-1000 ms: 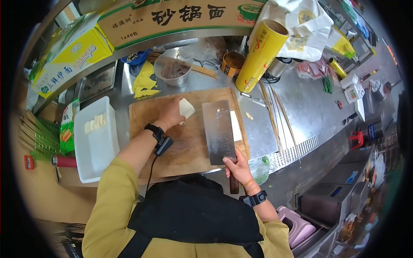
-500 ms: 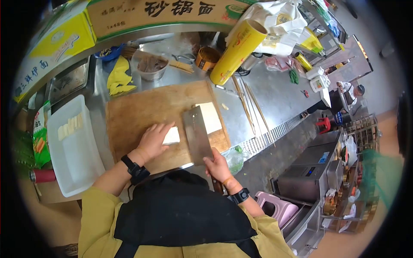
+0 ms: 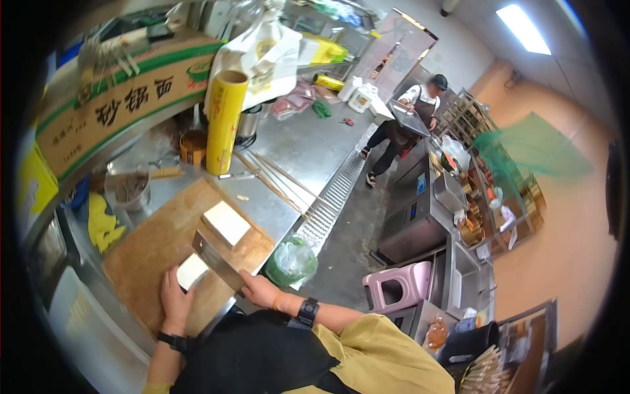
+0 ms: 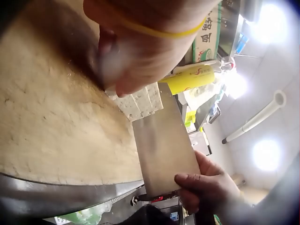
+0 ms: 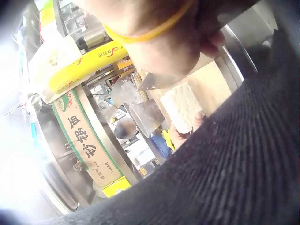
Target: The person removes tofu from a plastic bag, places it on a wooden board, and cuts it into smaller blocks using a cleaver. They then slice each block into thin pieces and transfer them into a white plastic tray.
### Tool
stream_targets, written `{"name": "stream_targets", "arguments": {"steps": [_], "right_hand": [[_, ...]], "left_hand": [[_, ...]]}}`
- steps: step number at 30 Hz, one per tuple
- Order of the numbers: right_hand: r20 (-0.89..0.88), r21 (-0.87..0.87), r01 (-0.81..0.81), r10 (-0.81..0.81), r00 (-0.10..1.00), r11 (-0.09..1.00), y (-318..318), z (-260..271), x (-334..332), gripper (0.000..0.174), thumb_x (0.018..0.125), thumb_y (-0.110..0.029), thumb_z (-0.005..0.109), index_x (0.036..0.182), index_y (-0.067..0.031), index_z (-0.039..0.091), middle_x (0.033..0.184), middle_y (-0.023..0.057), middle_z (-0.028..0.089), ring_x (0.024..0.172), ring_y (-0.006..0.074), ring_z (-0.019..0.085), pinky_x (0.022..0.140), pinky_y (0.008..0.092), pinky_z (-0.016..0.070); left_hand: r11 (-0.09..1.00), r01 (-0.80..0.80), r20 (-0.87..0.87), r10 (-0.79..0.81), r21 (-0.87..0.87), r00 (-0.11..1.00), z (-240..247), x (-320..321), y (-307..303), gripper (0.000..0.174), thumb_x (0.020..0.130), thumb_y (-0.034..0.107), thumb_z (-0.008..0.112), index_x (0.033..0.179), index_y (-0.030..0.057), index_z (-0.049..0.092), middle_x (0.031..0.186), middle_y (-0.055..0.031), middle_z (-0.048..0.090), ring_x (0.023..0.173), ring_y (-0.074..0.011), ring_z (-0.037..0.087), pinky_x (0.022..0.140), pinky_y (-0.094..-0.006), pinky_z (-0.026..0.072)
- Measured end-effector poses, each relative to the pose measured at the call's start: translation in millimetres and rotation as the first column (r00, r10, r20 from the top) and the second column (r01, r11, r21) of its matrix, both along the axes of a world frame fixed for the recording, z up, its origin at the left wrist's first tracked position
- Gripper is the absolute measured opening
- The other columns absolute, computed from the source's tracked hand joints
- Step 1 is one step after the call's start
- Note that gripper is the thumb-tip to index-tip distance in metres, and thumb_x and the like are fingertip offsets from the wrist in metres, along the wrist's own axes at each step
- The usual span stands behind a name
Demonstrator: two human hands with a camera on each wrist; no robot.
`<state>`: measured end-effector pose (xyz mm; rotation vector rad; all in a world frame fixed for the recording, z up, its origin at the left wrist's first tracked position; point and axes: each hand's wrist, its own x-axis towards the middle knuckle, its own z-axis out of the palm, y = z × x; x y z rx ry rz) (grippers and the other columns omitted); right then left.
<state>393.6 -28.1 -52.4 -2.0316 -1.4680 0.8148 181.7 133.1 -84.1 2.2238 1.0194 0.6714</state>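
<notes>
A white block of tofu (image 3: 192,271) sits on the wooden cutting board (image 3: 141,246), and my left hand (image 3: 174,301) grips its near left side. In the right wrist view, fingers show on two sides of this block (image 5: 182,107). My right hand (image 3: 260,289) holds a cleaver (image 3: 219,262) by its handle, the broad blade upright just right of the gripped block. Beyond the blade lies a larger slab of tofu (image 3: 226,223) near the board's right edge. Seen from the left wrist, the cleaver blade (image 4: 161,145) overlaps the block's end.
Left of the board stands a white plastic tray (image 3: 85,322). Behind it are a yellow cloth (image 3: 104,223), a tub (image 3: 129,192) and a yellow film roll (image 3: 227,125). Skewers (image 3: 279,180) lie to the right. Another person (image 3: 410,118) stands across the aisle, holding a tray.
The head view has swung right, bringing the other person closer into view. My left hand brought the tofu block down onto the board, and the cleaver moved from over the larger slab to beside that block.
</notes>
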Motion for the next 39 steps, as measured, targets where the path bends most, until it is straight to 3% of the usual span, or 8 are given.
{"name": "stream_targets", "arguments": {"steps": [8,22,23,25,27,31,32,39], "right_hand": [[-0.009,-0.063,0.005,-0.006,1.000,0.998,1,2,-4,0.032,0.088,-0.011,0.052,0.115,-0.0018,0.037,0.082,0.0291,0.062,0.082,0.0474,0.061,0.071,0.0524,0.0479],[0.161,-0.011,-0.034,0.035,0.986,0.999,8,4,-21,0.027,0.084,-0.006,0.050,0.110,-0.0035,0.042,0.078,0.0272,0.063,0.076,0.0461,0.062,0.063,0.0515,0.0498],[0.180,-0.158,-0.021,0.050,0.982,0.987,12,17,-23,0.030,0.083,-0.007,0.053,0.111,-0.0015,0.042,0.081,0.0281,0.063,0.079,0.0461,0.062,0.068,0.0518,0.0498],[0.177,-0.083,-0.035,0.049,0.983,0.996,8,4,-16,0.030,0.084,-0.008,0.054,0.110,-0.0021,0.041,0.078,0.0279,0.062,0.078,0.0475,0.061,0.067,0.0533,0.0483],[0.064,-0.060,0.010,-0.006,0.998,0.998,8,4,-12,0.029,0.085,-0.008,0.056,0.108,-0.0026,0.039,0.076,0.0281,0.062,0.078,0.0489,0.060,0.066,0.0548,0.0468],[-0.121,-0.166,0.153,-0.174,0.977,0.974,4,28,-22,0.025,0.089,-0.006,0.055,0.107,-0.0025,0.040,0.066,0.0228,0.060,0.056,0.0388,0.062,0.053,0.0447,0.0486],[-0.126,-0.070,0.161,-0.169,0.977,0.984,0,24,-22,0.022,0.090,-0.005,0.055,0.106,-0.0029,0.040,0.061,0.0177,0.059,0.047,0.0290,0.061,0.046,0.0374,0.0466],[-0.238,-0.040,0.133,-0.138,0.961,0.990,-3,78,-50,0.019,0.092,-0.004,0.056,0.102,-0.0023,0.040,0.062,0.0114,0.061,0.046,0.0191,0.058,0.045,0.0323,0.0445]], "left_hand": [[0.985,0.089,0.081,-0.077,-0.146,0.994,6,-4,9,0.070,0.061,0.001,0.080,0.123,0.0033,0.047,0.118,-0.0194,0.054,0.113,-0.0392,0.050,0.097,-0.0413,0.0421],[0.998,0.068,0.144,-0.068,0.004,0.987,-12,-1,10,0.058,0.068,0.007,0.078,0.120,0.0022,0.052,0.112,-0.0202,0.056,0.107,-0.0389,0.052,0.092,-0.0450,0.0433],[0.997,0.073,0.132,-0.070,-0.024,0.989,-13,-4,12,0.064,0.067,0.009,0.080,0.124,0.0028,0.050,0.116,-0.0212,0.055,0.109,-0.0399,0.051,0.093,-0.0448,0.0433],[0.981,0.087,0.164,-0.059,-0.174,0.985,-5,-12,12,0.072,0.067,0.011,0.081,0.130,0.0036,0.047,0.122,-0.0193,0.053,0.114,-0.0366,0.052,0.097,-0.0424,0.0438],[0.885,0.102,0.340,0.066,-0.454,0.938,-17,-20,15,0.080,0.067,0.013,0.082,0.136,0.0029,0.043,0.126,-0.0164,0.052,0.118,-0.0315,0.051,0.100,-0.0402,0.0446],[0.445,0.275,0.451,0.358,-0.852,0.818,-15,-40,25,0.062,0.084,0.017,0.073,0.136,0.0004,0.044,0.128,-0.0117,0.051,0.114,-0.0208,0.054,0.096,-0.0327,0.0486],[0.374,0.289,0.437,0.410,-0.881,0.801,-13,-41,25,0.051,0.091,0.017,0.065,0.136,0.0007,0.046,0.124,-0.0106,0.053,0.109,-0.0181,0.057,0.092,-0.0295,0.0504],[0.344,0.240,0.382,0.440,-0.908,0.813,-12,-25,18,0.037,0.094,0.013,0.061,0.127,0.0013,0.051,0.119,-0.0089,0.057,0.107,-0.0188,0.058,0.095,-0.0345,0.0511]]}}
